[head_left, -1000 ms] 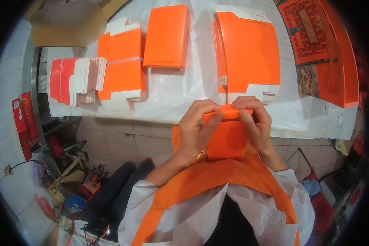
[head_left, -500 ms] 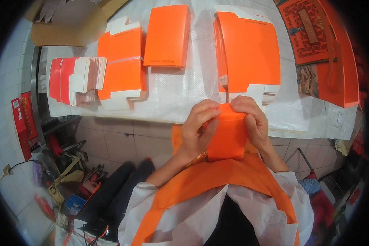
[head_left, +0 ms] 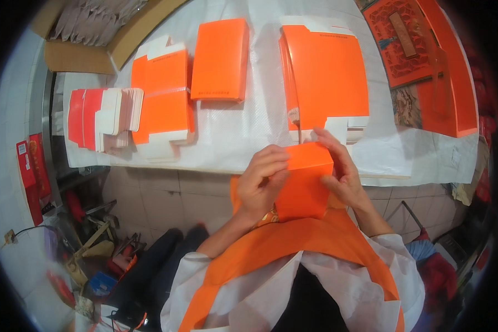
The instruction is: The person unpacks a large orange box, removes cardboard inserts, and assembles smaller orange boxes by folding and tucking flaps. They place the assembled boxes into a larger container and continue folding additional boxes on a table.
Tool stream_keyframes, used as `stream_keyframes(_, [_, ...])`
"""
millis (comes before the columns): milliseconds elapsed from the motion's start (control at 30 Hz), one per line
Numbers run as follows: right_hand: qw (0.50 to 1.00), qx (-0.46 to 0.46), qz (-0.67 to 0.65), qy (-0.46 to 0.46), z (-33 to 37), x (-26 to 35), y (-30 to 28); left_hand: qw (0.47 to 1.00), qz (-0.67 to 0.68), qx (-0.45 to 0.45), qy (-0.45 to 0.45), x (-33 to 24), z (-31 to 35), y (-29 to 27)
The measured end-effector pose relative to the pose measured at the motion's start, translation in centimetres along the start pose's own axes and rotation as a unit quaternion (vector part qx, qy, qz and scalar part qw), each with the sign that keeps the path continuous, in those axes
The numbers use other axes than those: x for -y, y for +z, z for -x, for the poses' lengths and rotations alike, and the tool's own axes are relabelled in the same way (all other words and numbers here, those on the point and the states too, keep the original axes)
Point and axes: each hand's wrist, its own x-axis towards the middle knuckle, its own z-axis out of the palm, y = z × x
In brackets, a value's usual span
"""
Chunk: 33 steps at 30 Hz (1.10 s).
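Orange box (head_left: 303, 191) — frame centre, held between both hands. Left hand (head_left: 262, 180): fingers curled against its left side. Right hand (head_left: 344, 176): fingers partly spread along right side. Orange stack (head_left: 331, 77) — on surface (head_left: 227, 141), above.

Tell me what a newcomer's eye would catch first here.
Probably the bright orange box between the left hand and right hand, near the picture's centre. Beyond it, the broad orange cartons stacked on the white sheet would likely follow, then the lattice-patterned orange package at upper right.
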Motion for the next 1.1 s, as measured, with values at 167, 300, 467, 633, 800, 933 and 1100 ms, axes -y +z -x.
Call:
stream_keyframes(167, [0.982, 0.008, -0.045, 0.182, 1.4, 1.4, 0.4, 0.998, 0.027, -0.015, -0.047, -0.9, -1.7, 0.7])
stream_keyframes(300, [0.979, -0.058, -0.108, 0.164, 0.0, 3.0, -1.9, 0.997, 0.039, -0.007, -0.061, -1.8, -7.2, 1.4])
stream_keyframes(467, [0.969, -0.161, -0.187, 0.018, -0.4, 9.3, -5.8, 0.994, 0.108, -0.012, 0.022, -2.4, -11.2, 2.1])
stream_keyframes(633, [0.963, -0.181, -0.141, -0.14, -0.6, 17.1, -11.9, 0.994, 0.058, -0.028, -0.088, -1.4, -9.9, 2.8])
stream_keyframes(800, [0.899, -0.306, 0.043, -0.31, 0.0, 23.6, -16.8, 0.995, -0.033, 0.007, -0.09, -0.2, -8.8, 4.2])
stream_keyframes(933, [0.803, -0.373, 0.27, -0.377, 0.6, 24.2, -24.1, 0.992, -0.109, 0.005, -0.07, 1.0, -8.3, 3.6])
stream_keyframes(1100, [0.735, -0.363, 0.483, -0.308, -0.9, 22.8, -24.3, 0.987, -0.142, 0.019, -0.076, 2.7, -7.5, 3.4])
